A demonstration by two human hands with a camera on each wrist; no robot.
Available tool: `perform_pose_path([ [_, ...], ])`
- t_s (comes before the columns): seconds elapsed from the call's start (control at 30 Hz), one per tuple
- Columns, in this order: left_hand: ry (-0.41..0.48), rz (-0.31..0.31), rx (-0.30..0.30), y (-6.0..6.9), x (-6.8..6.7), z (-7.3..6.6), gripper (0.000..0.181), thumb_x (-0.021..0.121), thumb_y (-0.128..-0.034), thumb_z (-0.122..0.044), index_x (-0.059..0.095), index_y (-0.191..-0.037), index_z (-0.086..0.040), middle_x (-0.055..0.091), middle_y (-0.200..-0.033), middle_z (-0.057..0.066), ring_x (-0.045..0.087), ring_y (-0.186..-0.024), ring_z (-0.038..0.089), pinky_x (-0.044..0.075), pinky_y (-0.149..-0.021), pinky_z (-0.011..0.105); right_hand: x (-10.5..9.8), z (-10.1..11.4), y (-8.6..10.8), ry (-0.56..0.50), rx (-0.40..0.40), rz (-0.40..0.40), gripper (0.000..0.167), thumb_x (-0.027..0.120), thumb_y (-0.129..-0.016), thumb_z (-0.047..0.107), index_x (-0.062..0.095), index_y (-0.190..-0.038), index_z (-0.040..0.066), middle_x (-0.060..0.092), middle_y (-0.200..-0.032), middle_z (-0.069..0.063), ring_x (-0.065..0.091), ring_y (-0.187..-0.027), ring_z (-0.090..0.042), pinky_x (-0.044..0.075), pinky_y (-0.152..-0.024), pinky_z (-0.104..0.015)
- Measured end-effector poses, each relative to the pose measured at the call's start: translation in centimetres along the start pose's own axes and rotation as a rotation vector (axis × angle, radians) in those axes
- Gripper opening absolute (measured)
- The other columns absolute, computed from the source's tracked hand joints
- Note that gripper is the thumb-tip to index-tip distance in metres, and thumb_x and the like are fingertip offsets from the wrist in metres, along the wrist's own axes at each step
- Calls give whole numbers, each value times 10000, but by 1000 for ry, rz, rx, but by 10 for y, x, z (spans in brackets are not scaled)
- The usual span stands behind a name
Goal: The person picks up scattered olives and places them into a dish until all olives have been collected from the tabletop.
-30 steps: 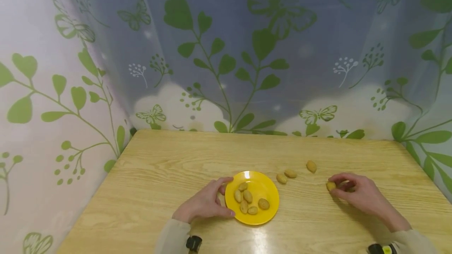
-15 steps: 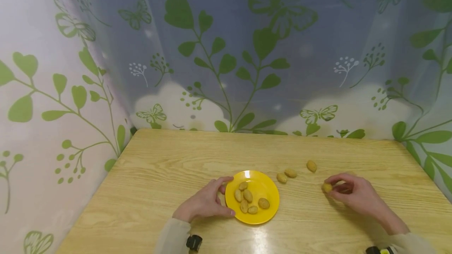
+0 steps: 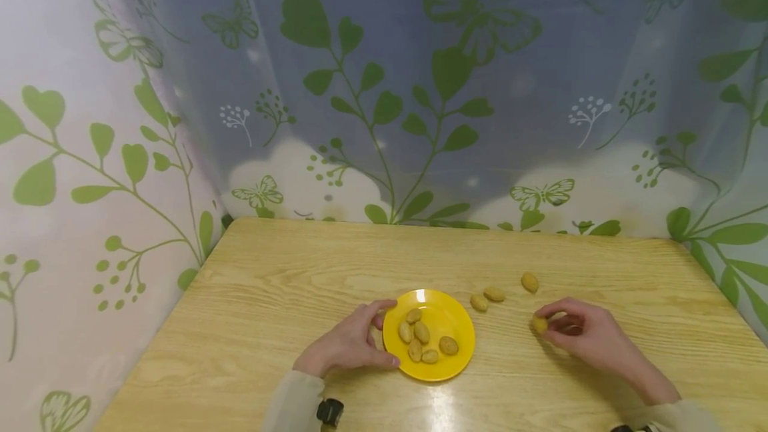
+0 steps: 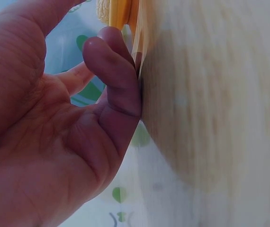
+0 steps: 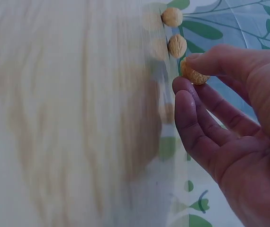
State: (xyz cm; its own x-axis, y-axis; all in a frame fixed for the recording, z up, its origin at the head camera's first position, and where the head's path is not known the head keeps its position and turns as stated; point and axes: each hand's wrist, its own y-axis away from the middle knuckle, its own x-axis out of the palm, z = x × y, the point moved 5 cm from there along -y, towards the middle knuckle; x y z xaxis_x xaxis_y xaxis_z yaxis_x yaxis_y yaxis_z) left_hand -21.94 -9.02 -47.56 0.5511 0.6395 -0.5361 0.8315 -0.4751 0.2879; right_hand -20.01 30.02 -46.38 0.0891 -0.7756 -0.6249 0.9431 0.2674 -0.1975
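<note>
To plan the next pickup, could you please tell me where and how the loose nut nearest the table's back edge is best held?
I'd pinch that nut across its narrow middle, coming from above and the right: it looks oval and lies lengthwise, with the neighbouring pair of nuts on its left.

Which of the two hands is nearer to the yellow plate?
Left. The left hand holds the left side of the yellow plate; the right hand is apart from it, off to its right, pinching a nut-like piece.
</note>
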Motion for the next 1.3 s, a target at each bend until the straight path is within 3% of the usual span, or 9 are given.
perform_pose_path([
  [0.2,1,0,0,0,0,-1,935,899,-775,-271,394,-1559,-212,514,-1187,60,554,-775,155,475,-664,248,6,11,-4,-9,-63,9,277,797,-842,-2,743,-1096,95,727,-1038,-40,705,-861,-36,592,-681,-244],
  [0.33,7,-2,2,1,0,-2,935,900,-773,-263,396,-1558,-214,514,-1188,65,553,-774,151,475,-663,245,11,18,-7,-1,-63,22,283,794,-851,16,746,-1102,136,735,-1055,-53,688,-862,12,594,-690,-246],
  [0.8,7,-2,9,1,0,0,932,900,-773,-270,398,-1557,-215,518,-1178,56,554,-767,151,478,-664,248,29,36,-18,-38,-98,84,275,780,-866,19,737,-1106,147,727,-1091,-106,685,-869,-3,597,-698,-249],
  [1.03,4,0,11,0,1,1,934,902,-770,-274,399,-1555,-219,513,-1177,55,554,-765,150,478,-662,251,39,46,-22,-61,-155,99,293,782,-847,-12,734,-1094,136,721,-1068,-102,691,-865,-15,602,-697,-255],
  [1.3,1,1,8,-1,1,2,930,898,-775,-276,395,-1556,-228,513,-1190,56,553,-761,155,478,-660,254,49,53,-30,-68,-131,160,265,783,-865,38,731,-1106,135,719,-1084,-102,699,-884,-39,607,-719,-262],
])
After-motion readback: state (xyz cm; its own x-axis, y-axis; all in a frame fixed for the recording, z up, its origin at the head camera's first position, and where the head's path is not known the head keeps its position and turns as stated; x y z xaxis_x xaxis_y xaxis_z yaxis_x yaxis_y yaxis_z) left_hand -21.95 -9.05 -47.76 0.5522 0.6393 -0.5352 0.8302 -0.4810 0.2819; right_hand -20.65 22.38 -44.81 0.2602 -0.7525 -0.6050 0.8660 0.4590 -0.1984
